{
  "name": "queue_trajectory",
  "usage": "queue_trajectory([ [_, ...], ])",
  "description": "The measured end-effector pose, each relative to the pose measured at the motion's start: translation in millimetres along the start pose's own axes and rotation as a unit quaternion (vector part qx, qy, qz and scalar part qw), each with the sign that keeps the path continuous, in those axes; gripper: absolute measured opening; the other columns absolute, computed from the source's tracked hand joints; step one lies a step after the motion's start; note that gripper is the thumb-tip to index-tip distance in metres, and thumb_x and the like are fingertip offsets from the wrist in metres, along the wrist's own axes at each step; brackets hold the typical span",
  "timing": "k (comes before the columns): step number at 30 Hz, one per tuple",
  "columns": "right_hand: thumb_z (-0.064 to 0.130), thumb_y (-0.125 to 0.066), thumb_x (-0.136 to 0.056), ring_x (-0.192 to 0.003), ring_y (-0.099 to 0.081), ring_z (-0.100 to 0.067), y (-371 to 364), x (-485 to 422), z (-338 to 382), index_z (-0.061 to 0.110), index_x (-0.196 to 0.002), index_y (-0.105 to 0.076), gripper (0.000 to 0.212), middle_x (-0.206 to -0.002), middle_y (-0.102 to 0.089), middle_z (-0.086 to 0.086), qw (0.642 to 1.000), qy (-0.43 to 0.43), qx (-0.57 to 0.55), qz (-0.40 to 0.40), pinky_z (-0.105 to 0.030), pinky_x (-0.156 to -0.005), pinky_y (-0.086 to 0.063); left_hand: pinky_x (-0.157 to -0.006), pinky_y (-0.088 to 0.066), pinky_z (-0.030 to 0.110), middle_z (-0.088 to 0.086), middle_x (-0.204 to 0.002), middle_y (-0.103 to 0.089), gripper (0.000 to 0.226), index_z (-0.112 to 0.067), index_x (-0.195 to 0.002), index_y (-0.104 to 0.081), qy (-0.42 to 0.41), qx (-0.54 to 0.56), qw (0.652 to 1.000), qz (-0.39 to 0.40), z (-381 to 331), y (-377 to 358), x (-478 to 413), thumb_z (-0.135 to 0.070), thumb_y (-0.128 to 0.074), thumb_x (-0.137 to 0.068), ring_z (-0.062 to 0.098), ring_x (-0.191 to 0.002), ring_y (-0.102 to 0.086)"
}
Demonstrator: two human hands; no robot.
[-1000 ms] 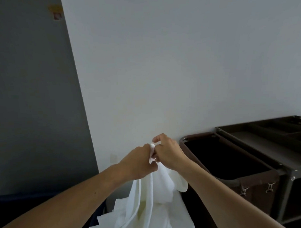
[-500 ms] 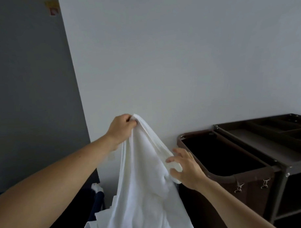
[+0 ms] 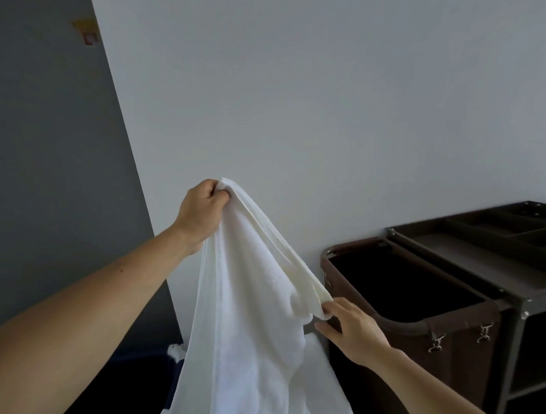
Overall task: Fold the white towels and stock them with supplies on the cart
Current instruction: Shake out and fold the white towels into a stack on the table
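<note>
- A plain white wall [image 3: 323, 96] was seen ahead, softly lit.
- A darker grey wall [image 3: 47, 152] was set to its left, marked by a small yellow-and-red sticker [image 3: 87, 32].
- A dark cart [image 3: 471, 258] was parked by the white wall.

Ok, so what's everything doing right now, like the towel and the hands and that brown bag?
white towel: unfolded, hanging, held at two spots
left hand: raised, gripping the towel's top end
right hand: lower, pinching the towel's edge
brown bag: open on top, dark inside
cart tray: no towels visible on it
</note>
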State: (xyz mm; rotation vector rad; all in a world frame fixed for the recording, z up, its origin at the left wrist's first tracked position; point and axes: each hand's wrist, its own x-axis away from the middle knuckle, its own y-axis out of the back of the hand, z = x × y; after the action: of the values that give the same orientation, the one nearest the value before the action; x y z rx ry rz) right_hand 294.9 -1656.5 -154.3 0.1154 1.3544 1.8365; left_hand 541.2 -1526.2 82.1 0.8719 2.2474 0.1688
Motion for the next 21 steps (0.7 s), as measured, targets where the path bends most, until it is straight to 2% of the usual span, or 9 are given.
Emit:
queue_trajectory([
  [2, 0.046, -0.049, -0.101, -0.101, -0.053, -0.002, 7, -8, 3, 0.041, -0.109, -0.056, 0.012, -0.11, -0.054, 0.024, 1.0, 0.004, 0.017, 0.015, -0.002, -0.07, -0.032, -0.061, -0.036, 0.033, 0.005, -0.08, -0.049, 0.026, 0.005, -0.094, -0.055, -0.006, -0.003, 1.0, 0.011, 2, 7, -3, -0.02, -0.048, -0.092, 0.016, -0.071, -0.044],
  [4, 0.045, -0.042, -0.104, -0.085, -0.056, -0.003, 31, -23, 9, 0.039, -0.093, -0.049, 0.014, -0.09, -0.053, 0.022, 1.0, 0.002, 0.012, 0.013, -0.007, -0.063, -0.034, -0.059, -0.036, 0.032, 0.004, -0.079, -0.048, 0.026, 0.004, -0.093, -0.055, 0.0, -0.022, 1.0, -0.003, 8, 22, -12, -0.02, -0.048, -0.093, 0.016, -0.071, -0.044],
  [5, 0.045, -0.04, -0.104, -0.08, -0.058, -0.007, 49, -35, 14, 0.036, -0.087, -0.046, 0.02, -0.084, -0.053, 0.018, 1.0, 0.002, 0.006, 0.005, -0.012, -0.063, -0.038, -0.06, -0.036, 0.031, 0.004, -0.078, -0.049, 0.025, 0.004, -0.092, -0.056, 0.007, -0.038, 0.999, -0.024, 12, 33, -19, -0.02, -0.048, -0.094, 0.016, -0.071, -0.044],
  [7, 0.044, -0.039, -0.105, -0.079, -0.063, -0.019, 101, -67, 31, 0.028, -0.081, -0.045, 0.029, -0.082, -0.06, 0.009, 1.0, 0.007, -0.012, -0.026, -0.035, -0.072, -0.049, -0.06, -0.036, 0.031, 0.004, -0.079, -0.052, 0.023, 0.001, -0.092, -0.058, 0.021, -0.067, 0.994, -0.078, 15, 60, -40, -0.019, -0.048, -0.095, 0.02, -0.074, -0.048],
  [8, 0.043, -0.039, -0.105, -0.079, -0.065, -0.022, 132, -85, 43, 0.026, -0.08, -0.045, 0.031, -0.082, -0.063, 0.004, 0.998, 0.015, -0.016, -0.051, -0.039, -0.074, -0.051, -0.058, -0.036, 0.03, 0.005, -0.082, -0.054, 0.022, -0.001, -0.092, -0.06, 0.025, -0.078, 0.991, -0.102, 13, 74, -52, -0.019, -0.048, -0.096, 0.022, -0.076, -0.05],
  [10, 0.046, -0.039, -0.103, -0.077, -0.065, -0.022, 196, -119, 72, 0.025, -0.08, -0.049, 0.033, -0.077, -0.065, 0.005, 0.993, 0.038, 0.004, -0.113, -0.038, -0.074, -0.052, -0.056, -0.035, 0.03, 0.005, -0.087, -0.057, 0.02, -0.007, -0.092, -0.06, 0.016, -0.102, 0.983, -0.149, 1, 100, -74, -0.023, -0.049, -0.098, 0.025, -0.081, -0.053],
  [15, 0.049, -0.037, -0.099, -0.064, -0.063, -0.016, 312, -177, 144, 0.027, -0.08, -0.051, 0.033, -0.06, -0.064, 0.006, 0.972, 0.054, -0.002, -0.227, -0.032, -0.064, -0.048, -0.066, -0.041, 0.036, 0.009, -0.1, -0.057, 0.022, -0.013, -0.107, -0.058, -0.034, -0.084, 0.974, -0.209, -49, 147, -115, -0.032, -0.047, -0.103, 0.029, -0.088, -0.055],
  [18, 0.036, -0.038, -0.104, -0.055, -0.066, -0.019, 328, -196, 166, 0.02, -0.083, -0.051, 0.029, -0.073, -0.062, -0.002, 0.981, 0.019, -0.061, -0.184, -0.029, -0.053, -0.042, -0.073, -0.047, 0.038, 0.008, -0.098, -0.062, 0.017, -0.014, -0.103, -0.062, -0.019, -0.076, 0.98, -0.181, -70, 162, -123, -0.027, -0.051, -0.101, 0.03, -0.087, -0.058],
  [21, 0.029, -0.044, -0.103, -0.042, -0.062, -0.017, 332, -199, 173, 0.01, -0.088, -0.054, 0.026, -0.078, -0.055, -0.009, 0.981, -0.008, -0.126, -0.144, -0.023, -0.039, -0.033, -0.051, -0.031, 0.026, 0.0, -0.081, -0.061, 0.013, -0.017, -0.089, -0.064, 0.083, 0.011, 0.992, -0.095, -75, 175, -114, -0.022, -0.057, -0.099, 0.016, -0.065, -0.05],
])
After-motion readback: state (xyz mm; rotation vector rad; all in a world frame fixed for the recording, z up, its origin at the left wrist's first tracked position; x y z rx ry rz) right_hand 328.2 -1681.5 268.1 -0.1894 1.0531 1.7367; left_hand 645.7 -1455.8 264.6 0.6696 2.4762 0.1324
